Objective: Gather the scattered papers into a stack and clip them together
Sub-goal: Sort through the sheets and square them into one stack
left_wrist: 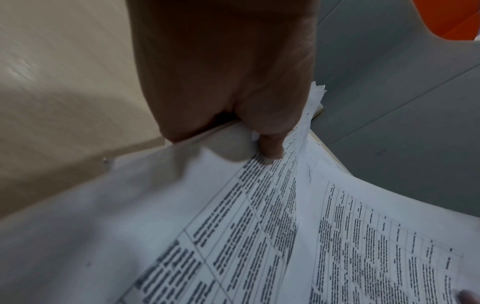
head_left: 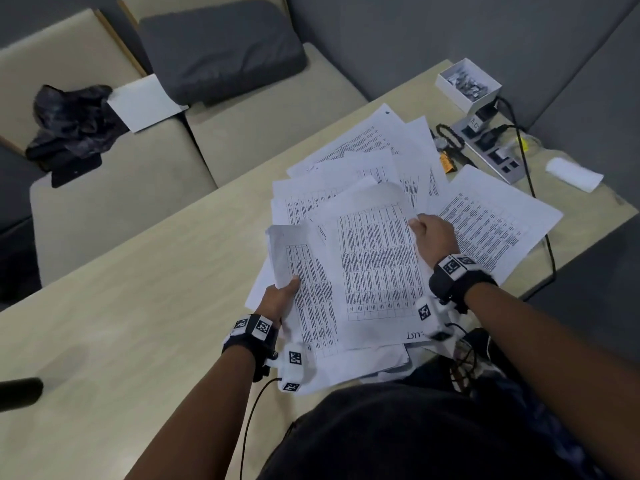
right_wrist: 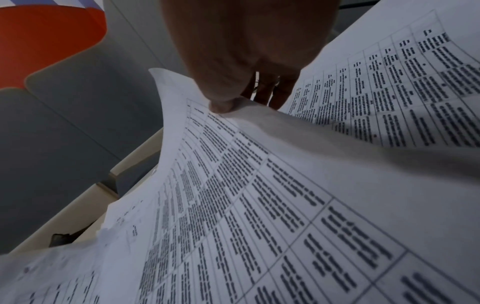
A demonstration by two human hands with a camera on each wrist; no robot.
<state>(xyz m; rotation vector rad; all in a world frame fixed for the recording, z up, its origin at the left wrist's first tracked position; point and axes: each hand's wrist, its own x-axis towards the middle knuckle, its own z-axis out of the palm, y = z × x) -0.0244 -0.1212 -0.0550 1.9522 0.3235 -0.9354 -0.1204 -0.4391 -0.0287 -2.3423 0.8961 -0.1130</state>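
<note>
Printed sheets with tables lie fanned over the right half of the table [head_left: 138, 289]. My left hand [head_left: 278, 296] grips the left edge of a loose stack of papers [head_left: 311, 306] near the front edge, thumb on top, as the left wrist view shows at the thumb [left_wrist: 270, 148]. My right hand [head_left: 433, 237] pinches the far right edge of the top sheet [head_left: 377, 265], lifted and curling; the right wrist view shows the thumb [right_wrist: 223, 105] on this sheet [right_wrist: 259, 195]. More scattered papers [head_left: 485, 223] lie beyond and to the right. A white box of clips [head_left: 467, 84] stands at the far right corner.
A power strip [head_left: 491, 150] with plugs and a black cable [head_left: 547, 254] runs along the right edge. A beaded bracelet [head_left: 450, 136] and a folded white tissue [head_left: 573, 174] lie nearby. Beige sofa cushions, a grey pillow [head_left: 221, 50] and dark cloth [head_left: 72, 126] sit behind.
</note>
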